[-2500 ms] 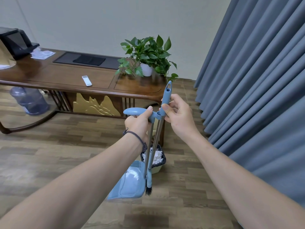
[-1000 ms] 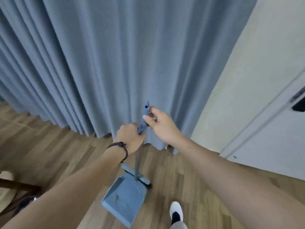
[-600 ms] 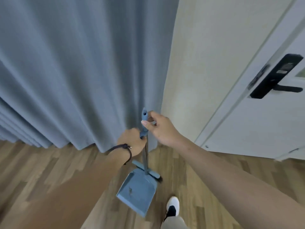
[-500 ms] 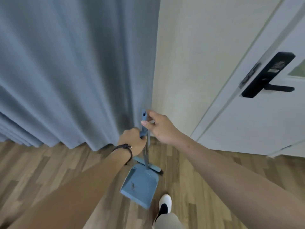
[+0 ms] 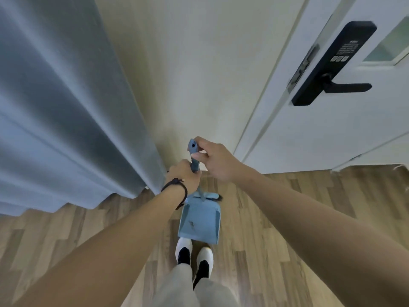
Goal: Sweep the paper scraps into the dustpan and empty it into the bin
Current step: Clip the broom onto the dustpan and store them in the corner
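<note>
A light blue dustpan [image 5: 199,222] stands on the wooden floor in front of my feet, its pan empty apart from a small dark speck. The broom is clipped against it; its blue handle top [image 5: 193,149] rises between my hands and its dark bristles [image 5: 219,197] show behind the pan. My left hand [image 5: 184,177] is closed round the handles lower down. My right hand [image 5: 215,161] pinches the top of the broom handle. No bin or paper scraps are in view.
A grey-blue curtain [image 5: 66,120] hangs on the left down to the floor. A cream wall [image 5: 194,74] fills the corner ahead. A white door [image 5: 332,120] with a black lock and lever handle [image 5: 332,69] stands at the right. My two shoes [image 5: 194,255] are just behind the pan.
I have turned away from the desk, plant and bin, past the curtain, to the corner by the door. The dustpan and broom came along, held in both hands, now nearer the wall.
</note>
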